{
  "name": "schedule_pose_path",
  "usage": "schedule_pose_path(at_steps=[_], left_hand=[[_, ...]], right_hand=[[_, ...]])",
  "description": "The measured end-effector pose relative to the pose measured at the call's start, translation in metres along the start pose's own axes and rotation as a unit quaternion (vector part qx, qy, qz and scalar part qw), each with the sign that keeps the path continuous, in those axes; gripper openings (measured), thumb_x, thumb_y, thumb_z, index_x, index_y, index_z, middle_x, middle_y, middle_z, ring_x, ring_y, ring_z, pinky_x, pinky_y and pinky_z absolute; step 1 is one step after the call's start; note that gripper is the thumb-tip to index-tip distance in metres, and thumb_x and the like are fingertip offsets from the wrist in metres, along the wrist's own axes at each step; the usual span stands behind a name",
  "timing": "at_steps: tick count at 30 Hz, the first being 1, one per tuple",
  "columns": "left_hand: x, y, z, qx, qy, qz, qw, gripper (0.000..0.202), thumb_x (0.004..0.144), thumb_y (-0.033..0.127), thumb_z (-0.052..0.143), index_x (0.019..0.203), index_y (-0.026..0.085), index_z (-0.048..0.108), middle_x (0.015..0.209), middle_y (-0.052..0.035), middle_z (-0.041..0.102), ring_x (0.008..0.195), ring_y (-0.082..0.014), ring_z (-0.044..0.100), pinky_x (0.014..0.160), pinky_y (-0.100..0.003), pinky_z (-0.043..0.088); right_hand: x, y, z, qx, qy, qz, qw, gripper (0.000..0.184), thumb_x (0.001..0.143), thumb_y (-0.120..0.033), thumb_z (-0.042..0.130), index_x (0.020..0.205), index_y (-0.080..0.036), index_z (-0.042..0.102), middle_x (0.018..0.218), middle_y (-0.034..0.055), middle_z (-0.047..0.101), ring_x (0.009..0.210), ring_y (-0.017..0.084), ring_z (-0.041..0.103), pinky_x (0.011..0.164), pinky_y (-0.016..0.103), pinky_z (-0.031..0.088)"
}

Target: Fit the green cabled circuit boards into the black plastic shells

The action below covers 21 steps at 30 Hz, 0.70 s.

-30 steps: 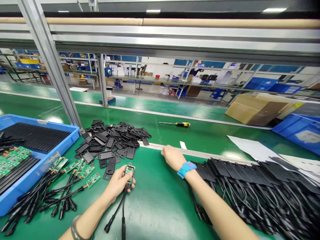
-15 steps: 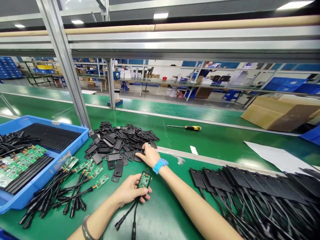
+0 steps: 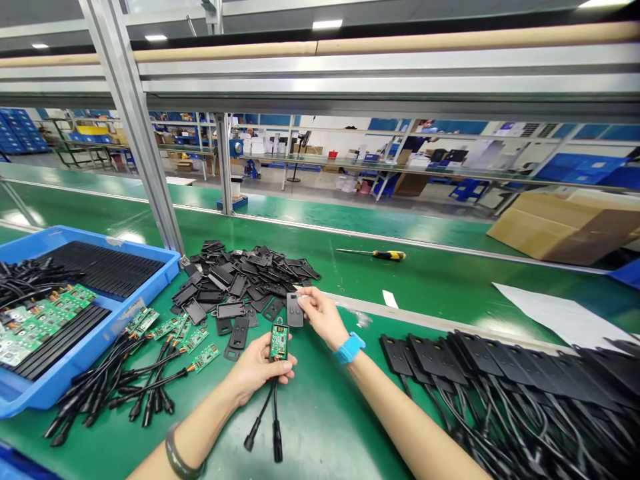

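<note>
My left hand (image 3: 265,365) grips a black plastic case with a green circuit board (image 3: 279,341) seated in it, face up. Two black cables with plugs (image 3: 277,433) hang from its lower end. My right hand (image 3: 323,317) pinches a flat black cover (image 3: 295,309) by its right edge, just above and right of the case; the two are apart. Behind the hands lies a heap of loose black covers and case halves (image 3: 250,273). Circuit boards with cables (image 3: 204,359) lie to the left of my left hand.
A blue tray (image 3: 145,285) at left holds boards, cables and rows of black parts. At right lie several black cased units with cables (image 3: 480,360). A yellow-black screwdriver (image 3: 389,255), white paper (image 3: 545,317) and a cardboard box (image 3: 560,227) sit farther back. A metal post (image 3: 133,127) rises at left.
My right hand has lifted a black cover off the heap and drawn it right, toward the case. My left hand has raised the case slightly and turned it more upright.
</note>
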<state>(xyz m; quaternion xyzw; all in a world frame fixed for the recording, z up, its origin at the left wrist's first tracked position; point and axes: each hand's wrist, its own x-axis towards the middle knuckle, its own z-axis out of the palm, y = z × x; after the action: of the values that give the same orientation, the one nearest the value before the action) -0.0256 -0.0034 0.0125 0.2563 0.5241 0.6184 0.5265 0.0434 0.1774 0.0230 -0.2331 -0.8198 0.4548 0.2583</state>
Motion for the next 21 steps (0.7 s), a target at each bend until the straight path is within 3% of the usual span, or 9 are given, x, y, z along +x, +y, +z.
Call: schedule_pose_path(at_steps=[3,6,12,14,18,21], left_hand=[[0.000,0.000,-0.001,0.001,0.000,0.003,1.000,0.062,0.062,0.026,0.082,0.114,0.011,0.053,0.091,-0.0102,0.067,0.070,-0.0156,0.064,0.060,-0.025,0.049],[0.001,0.000,-0.002,0.005,-0.018,0.011,1.000,0.058,0.059,0.023,0.084,0.110,0.012,0.057,0.097,-0.0111,0.066,0.075,-0.0165,0.064,0.064,-0.026,0.049],[0.002,0.000,-0.001,0.004,-0.054,0.033,0.998,0.059,0.059,0.019,0.084,0.112,0.015,0.059,0.107,-0.0110,0.064,0.104,-0.0227,0.058,0.086,-0.033,0.049],[0.002,0.000,0.000,0.017,-0.056,0.035,0.998,0.059,0.060,0.021,0.083,0.114,0.015,0.058,0.106,-0.0116,0.065,0.102,-0.0228,0.059,0.079,-0.030,0.051],[0.004,-0.002,0.001,0.060,-0.047,0.037,0.996,0.050,0.067,0.028,0.079,0.110,0.015,0.057,0.099,-0.0090,0.065,0.079,-0.0169,0.063,0.058,-0.023,0.049],[0.004,-0.002,0.002,0.085,-0.040,0.041,0.995,0.048,0.073,0.032,0.073,0.115,0.016,0.054,0.095,-0.0069,0.063,0.075,-0.0160,0.064,0.057,-0.023,0.049]], right_hand=[[-0.026,-0.012,-0.011,0.129,-0.026,0.011,0.991,0.033,0.089,-0.047,0.046,0.105,-0.019,0.047,0.061,-0.0050,0.049,0.051,0.013,0.049,0.045,0.021,0.038],[-0.045,-0.019,-0.013,0.239,-0.055,0.023,0.969,0.036,0.084,-0.049,0.059,0.102,-0.019,0.049,0.062,-0.0045,0.051,0.052,0.012,0.050,0.045,0.020,0.038],[-0.057,-0.017,0.000,0.245,-0.092,0.043,0.964,0.035,0.079,-0.047,0.067,0.095,-0.018,0.053,0.072,-0.0025,0.053,0.057,0.013,0.058,0.044,0.021,0.045],[-0.057,-0.016,0.003,0.256,-0.098,0.050,0.960,0.036,0.078,-0.046,0.068,0.095,-0.018,0.053,0.070,-0.0039,0.052,0.055,0.013,0.059,0.046,0.022,0.048],[-0.057,-0.014,0.006,0.278,-0.104,0.073,0.952,0.042,0.074,-0.048,0.072,0.096,-0.019,0.049,0.069,-0.0056,0.053,0.054,0.014,0.061,0.052,0.027,0.054],[-0.056,-0.013,0.005,0.293,-0.124,0.096,0.943,0.048,0.076,-0.055,0.067,0.101,-0.019,0.048,0.075,-0.0034,0.055,0.055,0.013,0.060,0.050,0.025,0.052]])
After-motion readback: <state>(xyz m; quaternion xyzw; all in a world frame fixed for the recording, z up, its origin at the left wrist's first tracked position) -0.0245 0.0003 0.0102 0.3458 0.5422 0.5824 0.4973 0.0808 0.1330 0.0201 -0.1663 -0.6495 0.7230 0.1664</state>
